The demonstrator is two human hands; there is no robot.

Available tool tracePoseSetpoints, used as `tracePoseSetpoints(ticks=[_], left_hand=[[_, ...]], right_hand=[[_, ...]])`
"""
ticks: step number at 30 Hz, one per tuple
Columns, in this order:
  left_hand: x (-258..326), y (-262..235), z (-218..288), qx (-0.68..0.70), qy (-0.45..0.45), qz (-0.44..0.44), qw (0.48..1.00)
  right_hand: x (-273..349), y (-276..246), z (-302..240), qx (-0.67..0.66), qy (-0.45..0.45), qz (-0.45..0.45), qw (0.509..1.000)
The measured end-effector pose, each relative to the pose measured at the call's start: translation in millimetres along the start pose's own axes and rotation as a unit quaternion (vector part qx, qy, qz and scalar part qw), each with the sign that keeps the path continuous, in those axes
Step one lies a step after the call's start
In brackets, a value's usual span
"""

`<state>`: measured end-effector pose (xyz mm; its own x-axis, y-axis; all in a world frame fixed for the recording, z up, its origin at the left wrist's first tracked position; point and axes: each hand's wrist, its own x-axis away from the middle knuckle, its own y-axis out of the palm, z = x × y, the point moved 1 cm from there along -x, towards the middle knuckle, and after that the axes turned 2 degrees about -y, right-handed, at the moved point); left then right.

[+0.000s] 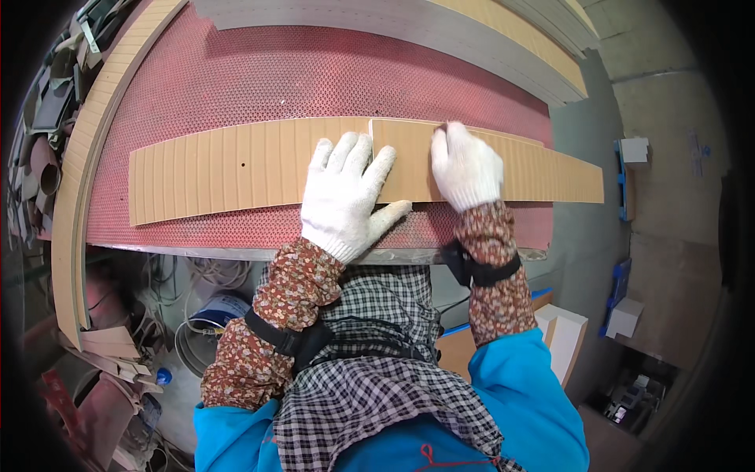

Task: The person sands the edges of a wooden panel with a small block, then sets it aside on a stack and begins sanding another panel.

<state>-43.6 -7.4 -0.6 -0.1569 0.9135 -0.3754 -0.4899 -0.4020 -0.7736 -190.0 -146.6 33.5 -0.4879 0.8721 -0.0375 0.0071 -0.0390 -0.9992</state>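
Two long wood-coloured panels with thin cross lines lie end over end across the work table. The left panel (204,169) has a small dark hole, and the right panel (543,169) shows a pale end edge where the two meet. My left hand (342,197), in a white knitted glove, presses flat near that joint with its fingers spread. On the right panel rests my gloved right hand (468,167), its fingers curled together. A bit of something dark brown shows at its fingertips, too small to name.
A red, dimpled mat (314,75) covers the table. Stacked pale panels (487,35) lie along the far side, and long boards (118,102) stand at the left. A bucket (212,322) and hoses sit below the front edge. Scrap pieces (59,102) pile up at the far left.
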Motion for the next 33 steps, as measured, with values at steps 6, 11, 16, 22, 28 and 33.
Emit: tracePoseSetpoints(ticks=[6,11,16,22,28,33], left_hand=[[1,3,0,-0.005,-0.009,0.003,1.0],[3,2,-1,0.003,-0.01,0.004,1.0],[4,0,-1,0.003,-0.016,-0.004,1.0],[2,2,0,0.001,-0.01,0.009,1.0],[2,5,0,0.002,-0.005,0.012,1.0],[4,2,-3,0.002,-0.013,0.018,1.0]], right_hand=[[-10,3,-1,0.024,0.001,0.017,1.0],[57,-7,-1,0.01,-0.025,0.028,0.999],[79,-7,2,0.006,-0.049,0.036,0.998],[8,0,2,0.009,-0.021,0.007,1.0],[-18,5,3,0.048,-0.023,0.044,0.998],[52,-7,-5,-0.004,-0.009,0.002,1.0]])
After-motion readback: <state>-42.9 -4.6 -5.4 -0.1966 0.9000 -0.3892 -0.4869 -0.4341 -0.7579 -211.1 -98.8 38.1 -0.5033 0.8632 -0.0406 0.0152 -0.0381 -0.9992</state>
